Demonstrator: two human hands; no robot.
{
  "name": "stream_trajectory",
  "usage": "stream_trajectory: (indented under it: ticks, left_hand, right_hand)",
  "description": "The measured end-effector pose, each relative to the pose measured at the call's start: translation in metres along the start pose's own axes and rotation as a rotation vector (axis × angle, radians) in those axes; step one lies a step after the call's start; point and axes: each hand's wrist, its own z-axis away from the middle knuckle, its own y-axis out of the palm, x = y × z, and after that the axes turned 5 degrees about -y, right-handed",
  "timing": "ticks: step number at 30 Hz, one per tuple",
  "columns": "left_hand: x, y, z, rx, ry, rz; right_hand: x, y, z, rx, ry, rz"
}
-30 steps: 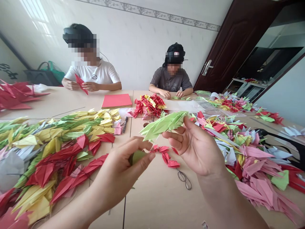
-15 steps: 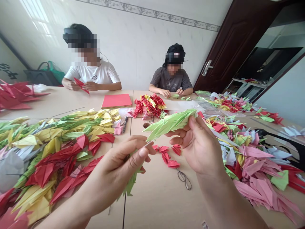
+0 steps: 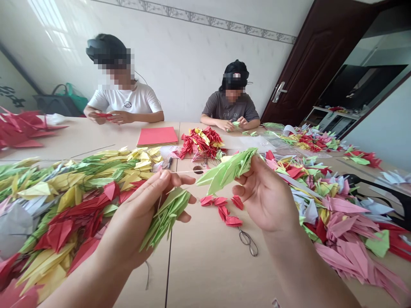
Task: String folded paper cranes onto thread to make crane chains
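Between the fingers of my right hand (image 3: 272, 196) is a bunch of light-green folded paper cranes (image 3: 224, 170), wings folded flat and packed together. My left hand (image 3: 135, 209) pinches a thin thread (image 3: 183, 172) between thumb and forefinger; it runs toward the green bunch on the right. A second bunch of green paper cranes (image 3: 170, 218) hangs against the left palm, its other fingers partly hidden behind it. Below the hands, several small red folded paper pieces (image 3: 226, 210) and a pair of small scissors (image 3: 248, 243) lie on the table (image 3: 208, 269).
Heaps of colourful paper cranes cover the left (image 3: 64, 192) and right (image 3: 346, 231) sides. Beyond my hands are a red-and-yellow pile (image 3: 201, 143) and a stack of red paper (image 3: 158, 135). Two co-workers sit across, one in a white shirt (image 3: 141, 102), one in grey (image 3: 247, 107), handling folded paper.
My left hand has shifted left and rolled over, bringing its green bunch into view and the thread across the gap. The right hand moved slightly left. The white-shirted co-worker's red paper is lower.
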Motion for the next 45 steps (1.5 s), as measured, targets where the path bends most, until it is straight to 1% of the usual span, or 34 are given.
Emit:
stream_trajectory:
  ticks: [3,5,8,10,14,19,21,25,27,28,30,33,35,37,41,43,45]
  left_hand:
    - [-0.001,-0.003,-0.001,0.057,-0.123,0.030]
    - [-0.002,-0.002,0.000,0.099,-0.174,0.043]
    - [-0.001,-0.001,0.002,0.131,-0.205,0.052]
    - [0.000,-0.001,0.003,0.130,-0.204,0.049]
    - [0.002,-0.002,0.002,0.174,-0.156,0.058]
    - [0.001,-0.004,0.001,0.230,-0.131,0.186]
    - [0.000,-0.004,0.000,0.263,-0.133,0.230]
    - [0.000,-0.004,0.001,0.330,-0.127,0.309]
    - [0.000,-0.003,0.002,0.396,-0.121,0.338]
    - [0.000,-0.003,0.003,0.426,-0.126,0.341]
    - [0.000,-0.004,0.004,0.438,-0.156,0.324]
    - [0.000,-0.005,0.003,0.381,-0.231,0.260]
    - [0.000,-0.007,0.001,0.367,-0.257,0.213]
    - [0.001,-0.008,0.000,0.381,-0.240,0.154]
    - [0.004,-0.010,0.001,0.450,-0.208,0.030]
    - [0.006,-0.010,0.001,0.474,-0.220,-0.005]
    - [0.008,-0.009,0.001,0.476,-0.219,-0.032]
  right_hand:
    - [0.003,-0.001,-0.002,-0.024,0.105,-0.085]
    - [0.005,-0.002,-0.004,-0.029,0.189,-0.121]
    - [0.008,-0.003,-0.005,-0.005,0.284,-0.141]
    - [0.009,-0.005,-0.005,0.017,0.312,-0.133]
    - [0.006,-0.008,-0.005,0.036,0.277,-0.078]
    - [0.001,-0.010,-0.006,0.031,0.178,-0.009]
    - [0.000,-0.009,-0.006,-0.006,0.163,-0.018]
    - [0.000,-0.001,-0.006,-0.132,0.176,-0.098]
    - [-0.001,0.001,-0.006,-0.157,0.177,-0.109]
    - [-0.001,0.002,-0.006,-0.149,0.171,-0.104]
    - [-0.002,-0.001,-0.006,-0.105,0.132,-0.075]
    - [-0.003,-0.007,-0.007,-0.032,0.044,0.017]
    - [-0.002,-0.011,-0.007,-0.014,0.017,0.074]
    - [-0.001,-0.012,-0.008,-0.025,0.043,0.078]
    - [0.003,-0.012,-0.008,-0.108,0.177,-0.064]
    - [0.004,-0.013,-0.008,-0.104,0.188,-0.085]
    - [0.005,-0.015,-0.007,-0.066,0.158,-0.041]
